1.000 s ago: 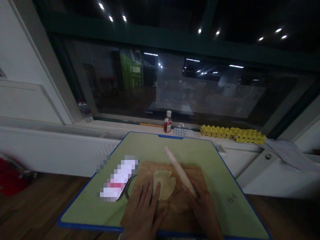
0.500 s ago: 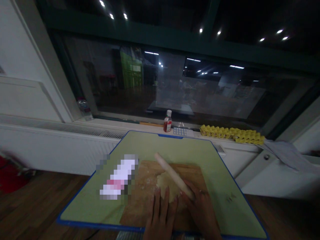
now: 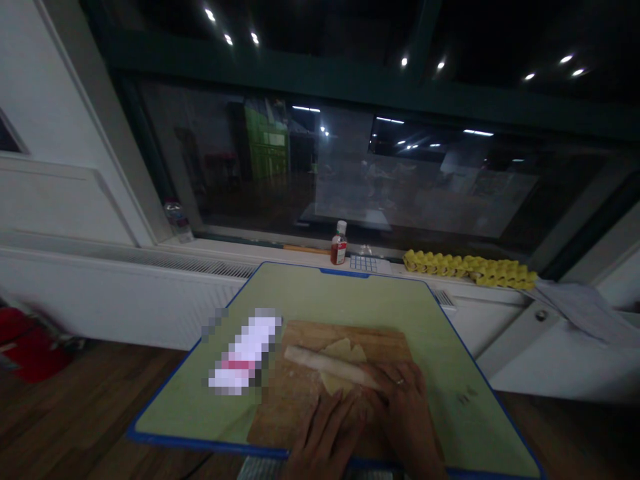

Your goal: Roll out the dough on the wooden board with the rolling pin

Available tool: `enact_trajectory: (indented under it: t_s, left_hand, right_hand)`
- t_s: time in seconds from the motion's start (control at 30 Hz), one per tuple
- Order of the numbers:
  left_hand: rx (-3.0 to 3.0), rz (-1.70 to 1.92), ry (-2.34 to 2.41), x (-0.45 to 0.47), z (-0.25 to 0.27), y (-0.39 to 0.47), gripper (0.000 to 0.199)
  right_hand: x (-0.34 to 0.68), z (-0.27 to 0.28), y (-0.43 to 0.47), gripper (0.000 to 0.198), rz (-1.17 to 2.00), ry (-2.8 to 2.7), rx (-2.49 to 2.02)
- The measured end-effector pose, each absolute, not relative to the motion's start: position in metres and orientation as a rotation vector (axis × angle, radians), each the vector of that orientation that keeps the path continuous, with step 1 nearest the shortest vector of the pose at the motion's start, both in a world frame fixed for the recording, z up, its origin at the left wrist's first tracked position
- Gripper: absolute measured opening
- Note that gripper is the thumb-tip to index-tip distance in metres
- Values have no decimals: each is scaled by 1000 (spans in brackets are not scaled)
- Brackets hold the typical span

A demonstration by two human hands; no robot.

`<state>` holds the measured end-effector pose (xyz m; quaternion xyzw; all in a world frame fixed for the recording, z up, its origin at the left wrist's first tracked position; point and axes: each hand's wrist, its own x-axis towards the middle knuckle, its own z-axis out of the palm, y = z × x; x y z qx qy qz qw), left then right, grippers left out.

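On a wooden board [image 3: 280, 407] lies a thin, pale sheet of dough [image 3: 340, 348] with an uneven edge. Across its middle rests a light wooden rolling pin [image 3: 313, 360], tilted down toward the right. My right hand [image 3: 407, 400] is closed around the pin's right end, a ring on one finger. My left hand [image 3: 325, 430] has its fingers stretched out, their tips at the near edge of the dough. Whether those tips press on the dough or on the board, I cannot tell. The pin hides a strip of the dough.
The board lies on a green folding table [image 3: 300, 287] with a blue rim. A blurred-out white and pink object [image 3: 245, 353] lies left of the board. On the sill stand a small bottle [image 3: 339, 245] and yellow egg cartons [image 3: 467, 268]. A red bucket [image 3: 33, 347] is on the floor.
The rolling pin has swung from a steep slant to a flatter one across the dough, its far end coming left and nearer. My right hand has turned with it. The left hand's fingers have drawn back slightly.
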<state>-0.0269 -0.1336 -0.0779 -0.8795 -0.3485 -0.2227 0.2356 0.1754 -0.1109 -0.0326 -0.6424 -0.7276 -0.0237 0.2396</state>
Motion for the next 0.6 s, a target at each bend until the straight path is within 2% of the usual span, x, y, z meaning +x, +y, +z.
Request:
enact_trajectory:
  t_s: [0.07, 0.23, 0.4, 0.6]
  left_hand:
    - [-2522, -678, -997, -34, -59, -132, 57]
    - [-2456, -826, -1391, -59, -24, -105, 50]
    - [-2457, -740, -1516, -69, -37, -72, 49]
    - [-2452, -689, -1609, -63, -42, -69, 50]
  right_hand:
    - [177, -32, -111, 29, -52, -1999, -1728]
    - [182, -31, -112, 34, 46, -2083, -1633]
    - [182, -33, -113, 41, 44, -2089, -1590]
    - [175, -51, -114, 44, -195, -1981, -1694]
